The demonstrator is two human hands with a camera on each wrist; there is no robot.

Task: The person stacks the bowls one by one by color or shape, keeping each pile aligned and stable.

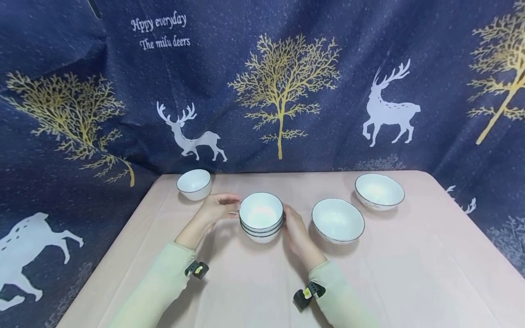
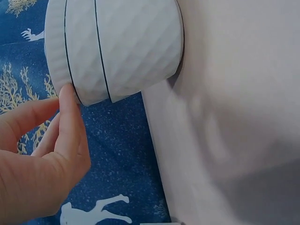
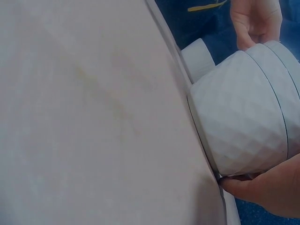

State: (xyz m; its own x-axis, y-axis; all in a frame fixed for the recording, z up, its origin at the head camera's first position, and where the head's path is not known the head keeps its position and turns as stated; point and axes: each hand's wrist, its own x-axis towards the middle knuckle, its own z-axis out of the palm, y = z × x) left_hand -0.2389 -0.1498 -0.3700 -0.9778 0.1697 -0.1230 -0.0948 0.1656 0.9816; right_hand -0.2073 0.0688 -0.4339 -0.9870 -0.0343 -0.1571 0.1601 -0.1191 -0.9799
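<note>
A stack of white bowls with dark rims stands upright on the table, its outer wall faceted in the wrist views. On its left side, my left hand touches the wall near the top rims with its fingertips, thumb and fingers apart. In the left wrist view the left hand meets the uppermost rim. Along the stack's right side lies my right hand, its fingertips partly hidden behind the bowls. The right wrist view has the right hand against the lower wall, with one fingertip near the base.
A small white bowl stands at the back left, beyond my left hand. To the right are a wider bowl close to my right hand and another wide bowl farther back. The pink-covered table ends at a dark blue deer-print cloth.
</note>
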